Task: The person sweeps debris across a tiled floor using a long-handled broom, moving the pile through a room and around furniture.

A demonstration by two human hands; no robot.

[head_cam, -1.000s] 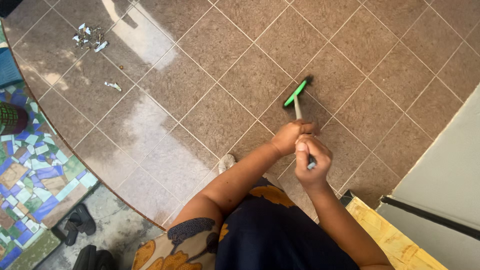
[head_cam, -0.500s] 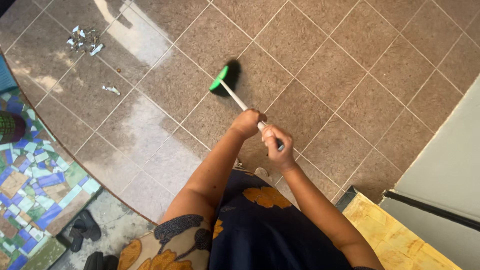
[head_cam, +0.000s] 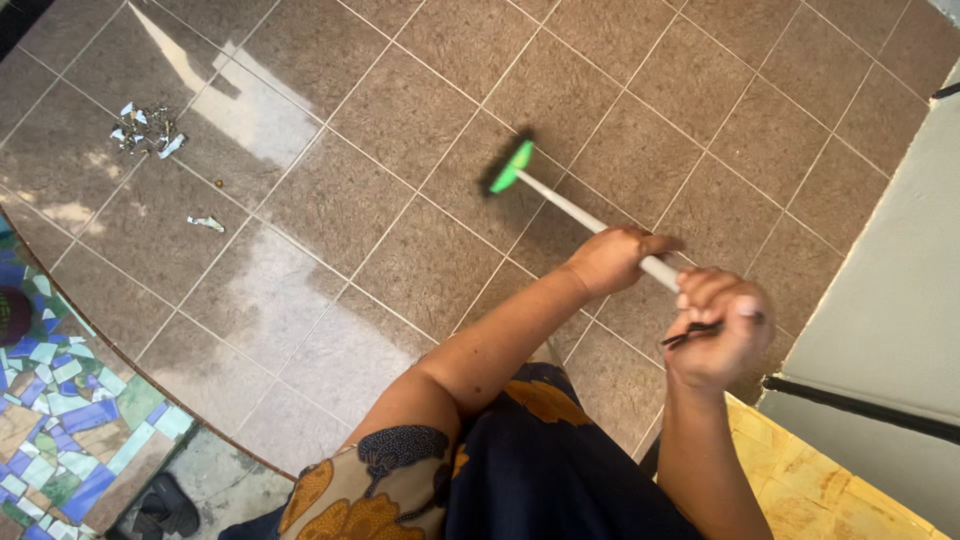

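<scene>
I hold a broom with a white handle and a green head with dark bristles resting on the brown tiled floor. My left hand grips the handle lower down. My right hand grips its upper end, close to my body. A small heap of shiny scraps lies far left on the tiles, with one loose scrap and a tiny bead nearer.
A curved mosaic border of blue and green pieces edges the floor at left. A dark sandal lies at the bottom left. A pale wall and a yellow wooden board stand at right.
The broom head swung from the right to the left over the tiles, then back a little right and nearer. My hands have shifted right and my right hand sits higher on the handle.
</scene>
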